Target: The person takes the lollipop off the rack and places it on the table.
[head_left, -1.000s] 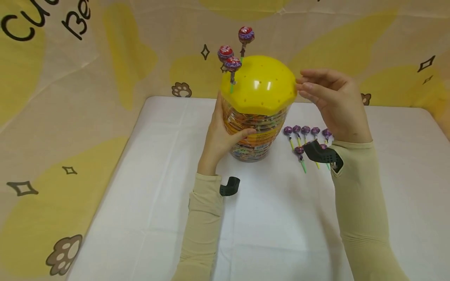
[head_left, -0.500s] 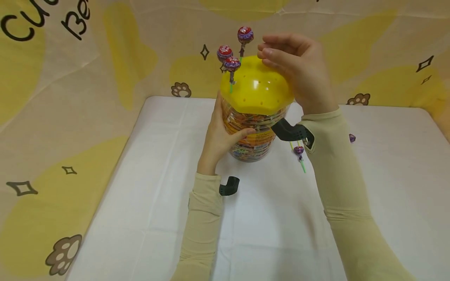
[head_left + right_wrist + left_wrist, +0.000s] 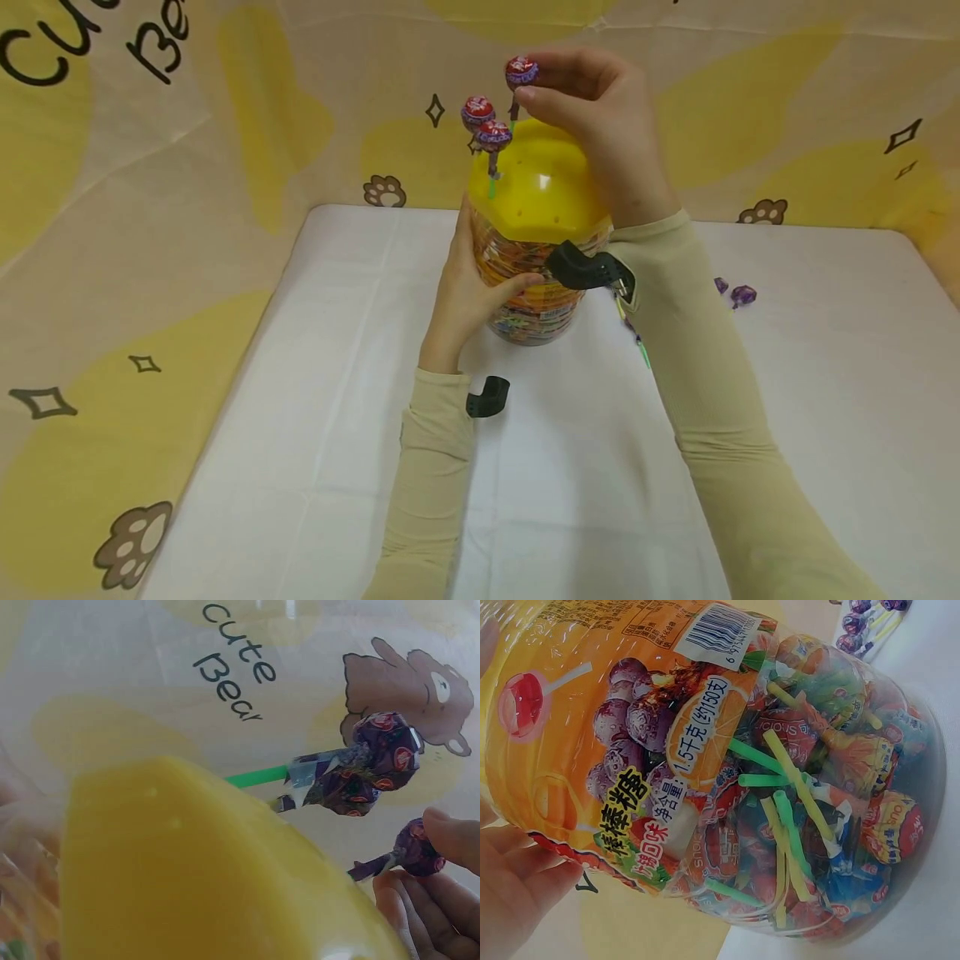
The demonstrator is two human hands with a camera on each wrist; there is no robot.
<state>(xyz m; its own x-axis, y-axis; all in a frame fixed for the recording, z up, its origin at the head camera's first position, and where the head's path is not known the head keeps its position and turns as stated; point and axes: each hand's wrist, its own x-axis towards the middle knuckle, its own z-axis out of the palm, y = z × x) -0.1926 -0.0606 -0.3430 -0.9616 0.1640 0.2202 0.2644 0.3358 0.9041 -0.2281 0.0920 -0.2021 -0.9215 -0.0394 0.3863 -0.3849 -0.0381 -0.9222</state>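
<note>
A clear plastic candy jar [image 3: 525, 321], full of wrapped lollipops, stands on the table under a yellow lid [image 3: 551, 200] dotted with small holes. My left hand [image 3: 459, 296] grips its left side, the thumb across the front; the left wrist view shows the orange label [image 3: 637, 742]. Three purple-and-red lollipops rise from the lid's far left part. At the head of the rearmost lollipop [image 3: 521, 73] my right hand [image 3: 603, 125] pinches with thumb and fingers, seen too in the right wrist view [image 3: 421, 846]. The other two lollipops [image 3: 360, 765] stand beside it, untouched.
Several loose purple lollipops [image 3: 743, 296] lie on the white tabletop [image 3: 360, 350] right of the jar, mostly hidden beneath my right forearm. Behind rises a patterned cloth backdrop [image 3: 712, 125]. Each wrist carries a black camera mount [image 3: 489, 397].
My right hand has moved left and up from beside the lid, over it, to the rearmost lollipop, and taken its head between thumb and fingers. The left hand and jar have stayed put.
</note>
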